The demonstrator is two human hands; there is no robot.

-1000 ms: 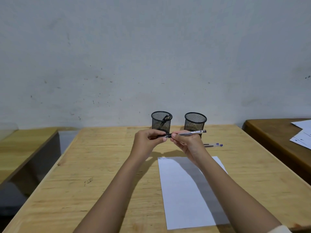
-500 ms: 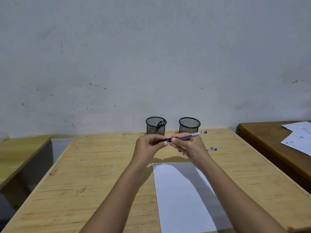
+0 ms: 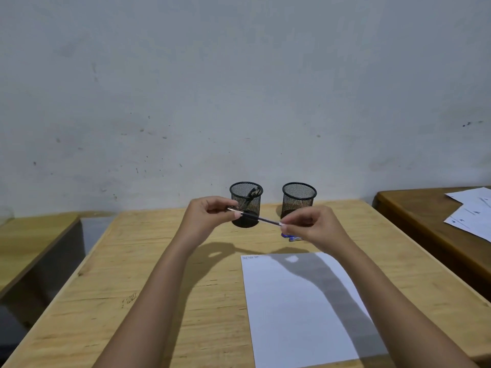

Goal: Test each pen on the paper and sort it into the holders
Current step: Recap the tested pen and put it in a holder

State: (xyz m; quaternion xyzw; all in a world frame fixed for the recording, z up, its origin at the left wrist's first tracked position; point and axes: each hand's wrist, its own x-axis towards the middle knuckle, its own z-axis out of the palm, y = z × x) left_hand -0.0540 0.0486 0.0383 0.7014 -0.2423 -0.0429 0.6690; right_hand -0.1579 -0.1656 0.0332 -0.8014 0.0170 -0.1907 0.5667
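1. The pen (image 3: 255, 217) is in the air above the counter (image 3: 159, 264), in front of the left holder (image 3: 245, 205), and slants down from left to right
2. The left hand (image 3: 207, 216) grips its higher end with curled fingers (image 3: 221, 202) and thumb, and the right hand (image 3: 313, 227) pinches its lower end between fingertips
3. This looks like readying the pen for its test, probably drawing a cap off, though I cannot tell whether any part has come apart
4. Pull straight along the barrel with no twist or bend, and let one hand take a writing grip before the other lets go
5. Bring the tip down onto the paper (image 3: 297, 314), which lies flat on the counter under the right forearm, and scribble on bare white, apart from the small marks at its far left corner
6. Judge by the line drawn: the left holder has something dark in it, the right holder (image 3: 299, 201) seems empty
7. More pens (image 3: 291, 237) with blue ends lie on the counter just below the right hand, so lower the hand clear of them
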